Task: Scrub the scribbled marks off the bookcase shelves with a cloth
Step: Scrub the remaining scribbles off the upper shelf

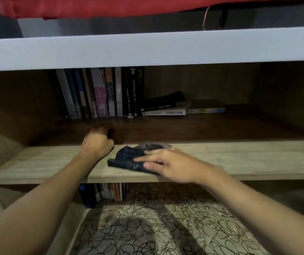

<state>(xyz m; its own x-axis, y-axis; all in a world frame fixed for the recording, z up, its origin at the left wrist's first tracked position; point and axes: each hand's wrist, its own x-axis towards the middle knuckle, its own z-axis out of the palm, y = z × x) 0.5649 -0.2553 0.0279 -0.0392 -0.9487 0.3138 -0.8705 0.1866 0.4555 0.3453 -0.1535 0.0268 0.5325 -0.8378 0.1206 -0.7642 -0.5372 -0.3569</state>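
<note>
Your right hand (165, 164) lies flat on the dark cloth (134, 157), fingers straight and spread, pressing it onto the front strip of the middle shelf (239, 159). Taking that cloth as the landmark: your left hand (97, 142) is just to its left, curled into a loose fist with the knuckles tucked over the shelf's back edge; I cannot tell whether it grips anything there. Behind the cloth, a row of upright books (96, 92) stands deep on the shelf, with a few flat books (167, 109) lying to its right. Directly below the cloth, the lower shelf (147, 227) is thick with black scribbles (175, 218), so most of the job looks undone, while the strip under the cloth shows no marks that I can make out.

Risks as I judge them: the cloth's near corner already overhangs the shelf's front edge, so a stroke toward you could pull it off and drop it. A flat palm gives weak hold; hard scrubbing may let the cloth bunch or slide out from under your fingers. Long strokes leftward would run into your left hand.
</note>
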